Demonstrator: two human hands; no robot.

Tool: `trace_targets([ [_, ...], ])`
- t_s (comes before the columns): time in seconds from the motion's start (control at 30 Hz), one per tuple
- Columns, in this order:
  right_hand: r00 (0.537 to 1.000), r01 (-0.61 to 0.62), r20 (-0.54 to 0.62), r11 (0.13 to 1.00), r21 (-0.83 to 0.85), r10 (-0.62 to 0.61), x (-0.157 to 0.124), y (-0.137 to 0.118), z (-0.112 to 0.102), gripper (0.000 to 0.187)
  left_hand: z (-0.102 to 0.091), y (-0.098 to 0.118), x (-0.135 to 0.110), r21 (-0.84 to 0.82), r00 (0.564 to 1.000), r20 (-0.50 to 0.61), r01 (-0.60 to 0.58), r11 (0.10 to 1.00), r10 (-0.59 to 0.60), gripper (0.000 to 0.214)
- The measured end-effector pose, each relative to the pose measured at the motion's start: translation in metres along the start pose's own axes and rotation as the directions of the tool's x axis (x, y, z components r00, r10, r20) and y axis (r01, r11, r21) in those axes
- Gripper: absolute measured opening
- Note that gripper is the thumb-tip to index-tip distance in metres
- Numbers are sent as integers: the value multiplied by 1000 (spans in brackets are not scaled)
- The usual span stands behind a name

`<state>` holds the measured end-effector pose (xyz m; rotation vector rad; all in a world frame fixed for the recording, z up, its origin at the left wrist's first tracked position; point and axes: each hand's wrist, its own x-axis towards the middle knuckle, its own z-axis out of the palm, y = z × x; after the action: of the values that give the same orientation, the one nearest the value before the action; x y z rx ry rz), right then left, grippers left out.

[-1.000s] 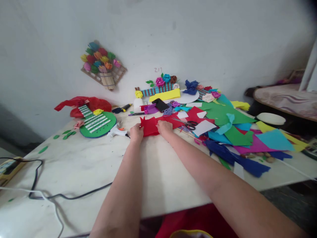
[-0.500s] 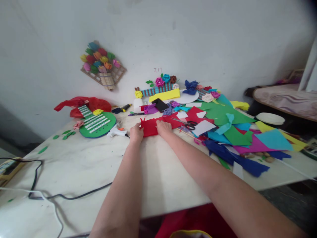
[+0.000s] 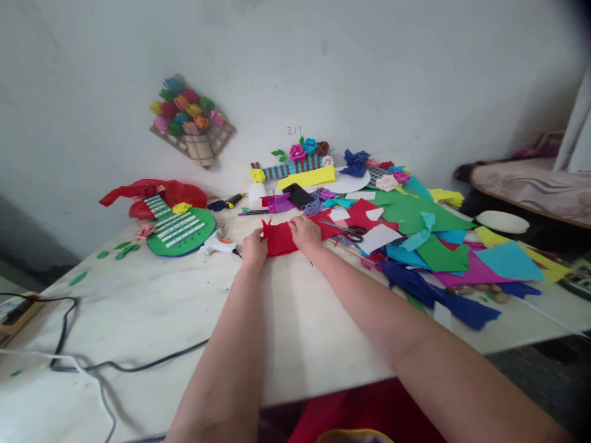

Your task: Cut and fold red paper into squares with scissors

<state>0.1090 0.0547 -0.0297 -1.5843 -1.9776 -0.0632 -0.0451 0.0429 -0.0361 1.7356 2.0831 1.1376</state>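
Two hands in play, left hand and right hand, both on the red paper, out at the middle of the pale table, near the glue gun. Grasped at its left edge by the left hand, just beside some ragged points at the far corner. Covered at the other side by the right hand, with fingers curled down onto it; pinching or only pressing, cannot tell from here. Another stretch of red past the right hand, reaching toward the scissors; same piece or separate, no telling. Looks like crepe: surely light, soft and limp, perhaps a little stretchy, not likely slippery. Apt to crease under a squeeze and rip under a sharp tug, most of all at those ragged points. Best taken, then, by the flat edges, with a light pinch at either side, fingers spread evenly, and with the table as support for the limp middle.
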Motion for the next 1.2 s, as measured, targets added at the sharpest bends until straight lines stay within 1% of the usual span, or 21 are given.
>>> trace_targets([
  [0.07,993,119,21,993,13,-119,-2,-9,3,34,0,0,0,3,1000,3,-14,1000,14,39],
  [0.13,973,214,82,976,38,-217,-3,-18,9,36,0,0,0,3,1000,5,-27,1000,27,40],
  [0.2,943,281,172,958,48,-285,-4,-23,17,41,-1,0,-1,4,999,8,-33,999,33,40],
  [0.27,898,308,318,950,42,-305,-4,-23,24,49,-1,1,-1,-9,1000,1,-12,1000,12,39],
  [0.33,844,301,455,953,34,-283,-4,-21,27,57,-2,2,0,-39,999,-11,30,999,-30,39],
  [0.37,824,291,500,956,31,-267,-4,-19,28,59,-2,2,0,-54,999,-13,52,997,-53,39],
  [0.4,813,283,523,959,29,-255,-4,-18,28,61,-2,2,1,-65,997,-9,73,995,-74,40],
  [0.53,813,274,527,961,31,-249,-3,-15,27,64,-1,-1,4,-106,991,21,136,985,-135,45],
  [0.63,808,276,534,961,31,-249,-3,-16,28,64,-2,-1,3,-138,989,12,146,980,-146,65],
  [0.7,803,280,543,960,21,-246,-2,-16,28,63,-3,0,2,-126,994,5,110,986,-110,75],
  [0.77,795,284,556,959,11,-242,-2,-17,27,63,-5,1,0,-92,998,16,68,993,-67,71],
  [0.87,787,294,566,956,4,-245,-2,-18,25,63,-6,1,-1,-25,999,33,13,1000,-12,56],
  [0.93,788,298,565,955,2,-247,-2,-18,24,63,-6,1,-1,16,998,56,-2,1000,1,46],
  [1.0,787,296,565,955,5,-247,-2,-18,24,63,-6,2,0,50,995,92,22,999,-26,40],
  [1.07,786,291,567,957,12,-246,-2,-18,25,64,-6,3,1,83,990,112,72,994,-81,37],
  [1.13,781,285,576,958,14,-241,-2,-18,25,64,-6,5,1,114,987,110,105,988,-118,37],
  [1.2,775,279,587,960,10,-232,-2,-18,25,63,-6,7,1,136,987,101,114,984,-128,37],
])
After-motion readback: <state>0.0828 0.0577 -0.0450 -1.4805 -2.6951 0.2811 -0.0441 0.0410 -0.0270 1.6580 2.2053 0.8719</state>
